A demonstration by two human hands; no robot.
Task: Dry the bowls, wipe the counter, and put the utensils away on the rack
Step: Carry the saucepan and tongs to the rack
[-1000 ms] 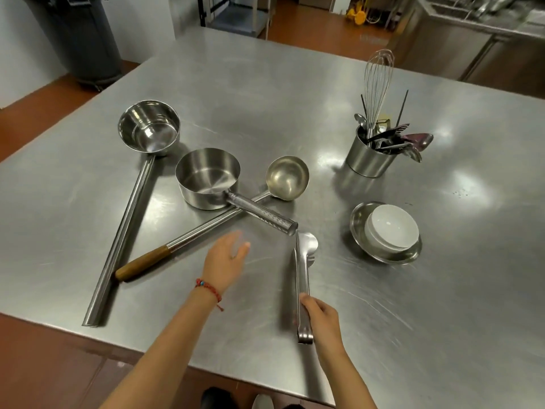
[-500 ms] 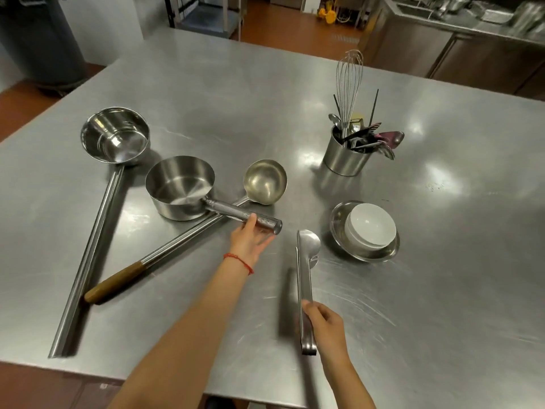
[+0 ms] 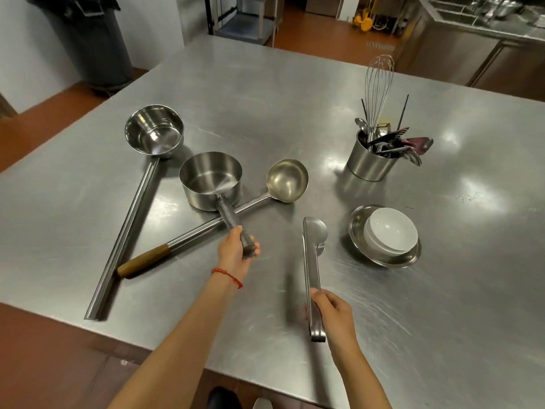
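Steel counter [image 3: 265, 93], left hand [image 3: 234, 255] gripping saucepan [image 3: 211, 180], right hand [image 3: 331, 312] pinching tongs [image 3: 312, 261]

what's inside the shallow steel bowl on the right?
One white round ceramic bowl sits upright inside the shallow steel bowl, apparently empty. It covers most of the steel bowl's floor, so anything beneath it cannot be seen.

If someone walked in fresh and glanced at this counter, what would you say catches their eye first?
Most likely the two hands at the near edge: the left hand grips the handle of the short saucepan, and the right hand holds the tongs. Next, the long-handled dipper and the wooden-handled ladle sprawl across the steel counter on the left. At right, a tall whisk rises from the utensil canister, behind a white bowl.
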